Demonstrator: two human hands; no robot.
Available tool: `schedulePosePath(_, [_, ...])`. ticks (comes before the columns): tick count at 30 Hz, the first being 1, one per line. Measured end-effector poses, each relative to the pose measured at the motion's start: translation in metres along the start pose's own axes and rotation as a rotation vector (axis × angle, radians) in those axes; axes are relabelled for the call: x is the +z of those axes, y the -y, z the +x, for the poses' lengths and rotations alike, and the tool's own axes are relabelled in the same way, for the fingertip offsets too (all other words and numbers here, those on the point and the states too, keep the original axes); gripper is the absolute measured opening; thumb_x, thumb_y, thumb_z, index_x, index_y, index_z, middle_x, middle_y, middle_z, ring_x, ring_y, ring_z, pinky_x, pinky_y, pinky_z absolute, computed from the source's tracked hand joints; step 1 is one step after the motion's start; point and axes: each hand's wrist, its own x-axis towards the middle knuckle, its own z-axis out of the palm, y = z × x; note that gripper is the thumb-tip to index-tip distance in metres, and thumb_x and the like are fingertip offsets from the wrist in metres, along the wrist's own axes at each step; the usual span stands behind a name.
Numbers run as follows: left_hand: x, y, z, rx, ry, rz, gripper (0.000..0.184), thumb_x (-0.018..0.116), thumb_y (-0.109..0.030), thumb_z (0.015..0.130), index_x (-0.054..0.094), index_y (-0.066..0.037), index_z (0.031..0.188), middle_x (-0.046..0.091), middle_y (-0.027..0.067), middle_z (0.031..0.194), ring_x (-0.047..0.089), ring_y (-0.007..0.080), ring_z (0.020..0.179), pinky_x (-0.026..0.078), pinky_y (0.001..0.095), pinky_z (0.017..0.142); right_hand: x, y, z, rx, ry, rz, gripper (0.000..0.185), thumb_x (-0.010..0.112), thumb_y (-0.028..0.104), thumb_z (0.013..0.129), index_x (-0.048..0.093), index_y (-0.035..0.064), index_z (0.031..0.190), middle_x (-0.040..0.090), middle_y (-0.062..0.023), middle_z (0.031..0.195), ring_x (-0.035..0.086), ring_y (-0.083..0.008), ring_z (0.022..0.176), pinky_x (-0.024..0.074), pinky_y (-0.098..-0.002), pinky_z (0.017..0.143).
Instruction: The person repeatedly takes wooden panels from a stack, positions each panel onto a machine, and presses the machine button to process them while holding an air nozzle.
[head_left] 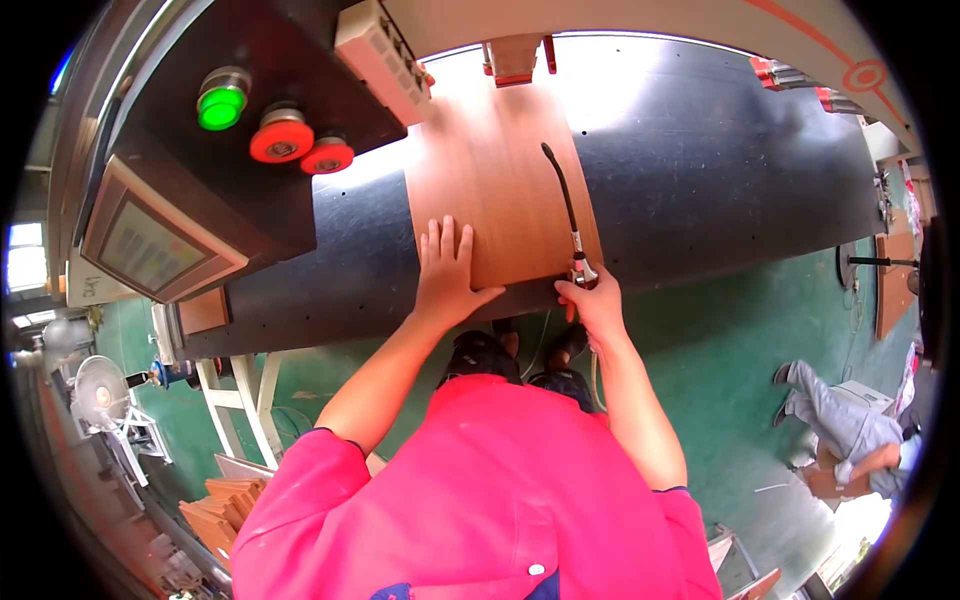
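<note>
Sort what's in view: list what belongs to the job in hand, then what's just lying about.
In the job:
wood-grain panel, under the left hand
air blow gun, held in the right hand
black machine table, bearing the panel

Apparently just about:
floor fan, at left
stacked brown boards, lower left

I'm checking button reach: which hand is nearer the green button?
Left: the left hand is right of the green button, on the brown panel; the right hand is farther right.
</note>
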Motion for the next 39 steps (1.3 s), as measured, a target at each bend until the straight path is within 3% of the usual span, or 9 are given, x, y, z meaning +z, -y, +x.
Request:
schedulePosePath(5, [0.002,0.015,0.024,0.006,-0.031,0.052,0.108,0.078,-0.061,0.072,0.036,0.001,0.149,0.025,0.0291,0.157,0.017,0.0503,0.147,0.015,0.0590,0.120,0.005,0.005,0.018,-0.041,0.064,0.075,0.029,0.074,0.004,0.081,0.059,-0.0031,0.106,0.062,-0.0050,0.074,0.055,-0.0104,0.054,0.0415,-0.0256,0.043])
schedulePosePath(8, [0.002,0.020,0.027,0.018,-0.037,0.076,0.109,0.077,-0.064,0.071,0.037,0.001,0.149,0.026,0.0295,0.157,0.019,0.0501,0.147,0.017,0.0587,0.119,-0.001,0.008,0.019,0.020,0.080,0.016,0.031,0.075,0.007,0.084,0.059,-0.0006,0.109,0.066,-0.0073,0.084,0.065,-0.0146,0.065,0.0467,-0.0257,0.048])
schedulePosePath(15, [0.000,0.021,0.023,0.007,-0.061,0.095,0.109,0.072,-0.070,0.071,0.039,0.001,0.148,0.030,0.0294,0.155,0.024,0.0479,0.146,0.018,0.0558,0.120,-0.028,0.048,-0.007,-0.055,-0.001,-0.087,0.020,0.066,0.020,0.097,0.056,0.0020,0.100,0.069,-0.0099,0.083,0.069,-0.0157,0.070,0.0483,-0.0238,0.047])
schedulePosePath(25, [-0.003,0.036,0.009,-0.003,-0.095,0.075,0.108,0.071,-0.070,0.072,0.039,0.000,0.148,0.030,0.0283,0.156,0.023,0.0467,0.147,0.017,0.0563,0.120,-0.043,0.130,-0.032,-0.413,-0.138,-0.151,0.030,0.064,0.032,0.100,0.052,0.0073,0.088,0.052,0.0023,0.061,0.047,-0.0042,0.048,0.0324,-0.0209,0.041])
schedulePosePath(39, [-0.003,0.038,0.008,0.003,-0.099,0.027,0.109,0.075,-0.068,0.070,0.038,-0.001,0.149,0.027,0.0272,0.158,0.020,0.0460,0.148,0.015,0.0566,0.120,-0.018,0.179,-0.047,-0.455,-0.146,-0.056,0.032,0.057,0.036,0.103,0.050,0.0086,0.088,0.047,0.0026,0.058,0.046,-0.0057,0.043,0.0337,-0.0215,0.039])
